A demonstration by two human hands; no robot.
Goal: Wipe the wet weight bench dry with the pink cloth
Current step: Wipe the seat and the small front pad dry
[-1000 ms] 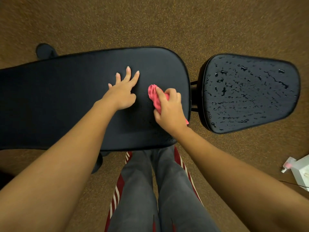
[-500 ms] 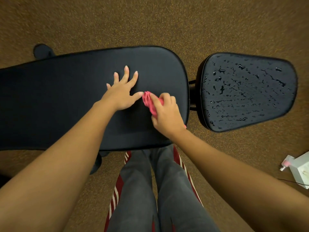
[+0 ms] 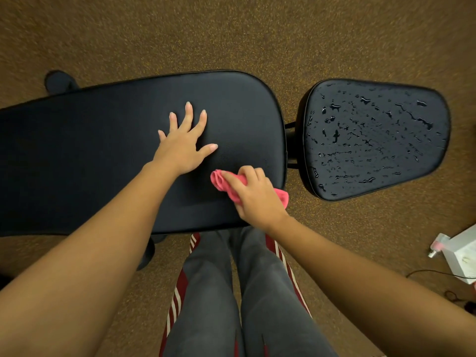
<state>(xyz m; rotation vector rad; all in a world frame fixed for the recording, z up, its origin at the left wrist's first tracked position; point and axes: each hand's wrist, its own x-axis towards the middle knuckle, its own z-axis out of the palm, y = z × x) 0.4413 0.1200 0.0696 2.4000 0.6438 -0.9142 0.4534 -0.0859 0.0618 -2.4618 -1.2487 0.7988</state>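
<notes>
The black weight bench has a long back pad [image 3: 90, 155] and a smaller seat pad [image 3: 373, 140] to its right. Water drops cover the seat pad; the long pad looks matte and free of drops. My left hand [image 3: 184, 148] lies flat on the long pad with fingers spread. My right hand [image 3: 253, 194] grips the bunched pink cloth [image 3: 221, 181] and presses it onto the long pad near its front right corner. Part of the cloth sticks out on both sides of the hand.
Brown carpet [image 3: 231, 34] surrounds the bench. A black bench foot [image 3: 58, 81] shows at the far left. My legs in grey trousers [image 3: 231, 292] stand at the bench's near edge. A white box [image 3: 461, 256] with a small bottle and a cable lies at the right.
My right hand has dragged the pink cloth toward me along the long pad, down toward the front right corner. The left hand stayed flat on the pad.
</notes>
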